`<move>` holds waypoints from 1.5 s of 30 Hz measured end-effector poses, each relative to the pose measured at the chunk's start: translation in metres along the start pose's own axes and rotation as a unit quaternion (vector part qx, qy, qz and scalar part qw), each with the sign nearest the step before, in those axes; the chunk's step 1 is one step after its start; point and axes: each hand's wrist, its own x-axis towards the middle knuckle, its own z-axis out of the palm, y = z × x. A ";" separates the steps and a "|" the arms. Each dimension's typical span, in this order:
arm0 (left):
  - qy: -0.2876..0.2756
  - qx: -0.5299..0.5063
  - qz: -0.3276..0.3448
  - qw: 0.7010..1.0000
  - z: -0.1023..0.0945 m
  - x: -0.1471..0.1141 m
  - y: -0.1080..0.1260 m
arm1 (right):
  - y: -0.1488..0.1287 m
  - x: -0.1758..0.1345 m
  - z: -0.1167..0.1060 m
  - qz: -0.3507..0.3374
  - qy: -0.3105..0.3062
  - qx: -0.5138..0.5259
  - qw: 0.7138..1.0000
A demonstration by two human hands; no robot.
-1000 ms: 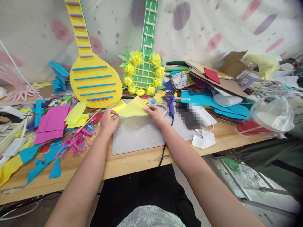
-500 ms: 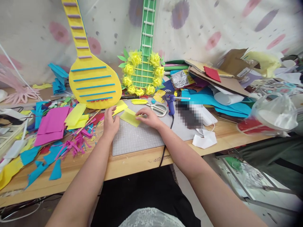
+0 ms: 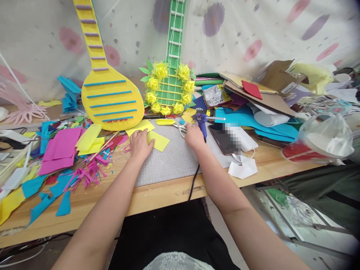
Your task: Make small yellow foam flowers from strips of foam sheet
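Note:
Two yellow paper pieces lie near the middle of the grey cutting mat (image 3: 165, 168). My left hand (image 3: 140, 145) rests flat with its fingers spread, at the edge of the nearer yellow paper (image 3: 160, 141) and over part of the farther one (image 3: 144, 125). My right hand (image 3: 195, 137) is closed on the handles of the scissors (image 3: 180, 128), largely hiding them; the blades point left. Just right of that hand stands a blue glue gun (image 3: 201, 122). Behind the scissors sits a bundle of yellow strips (image 3: 165, 122).
A yellow paper instrument (image 3: 112, 97) and a green one with yellow flowers (image 3: 171, 88) lean at the back. Coloured scraps (image 3: 90, 170) cover the left side. A phone (image 3: 223, 139), a white power bank (image 3: 244, 138) and a bagged red cup (image 3: 298, 150) stand right.
My right hand has left the nearer yellow paper and moved right onto the scissors' handles. My left hand has shifted slightly right and flattened against the papers.

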 end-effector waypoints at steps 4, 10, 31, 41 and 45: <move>-0.016 0.020 0.001 1.000 -0.004 -0.005 0.004 | -0.001 0.004 0.000 0.008 -0.007 -0.020 1.000; -0.022 -0.007 -0.019 1.000 -0.003 -0.007 0.002 | 0.004 -0.006 -0.019 0.022 -0.019 0.007 1.000; 0.113 -0.437 -0.167 0.876 -0.003 0.007 -0.021 | 0.006 -0.008 -0.045 -0.075 -0.117 0.433 0.890; 0.035 -0.566 -0.176 0.805 -0.013 0.005 -0.024 | -0.064 0.009 0.004 -0.103 -0.134 0.569 0.805; 0.024 -0.648 -0.179 0.740 -0.017 0.004 -0.012 | -0.079 0.009 0.008 -0.035 -0.106 0.619 0.777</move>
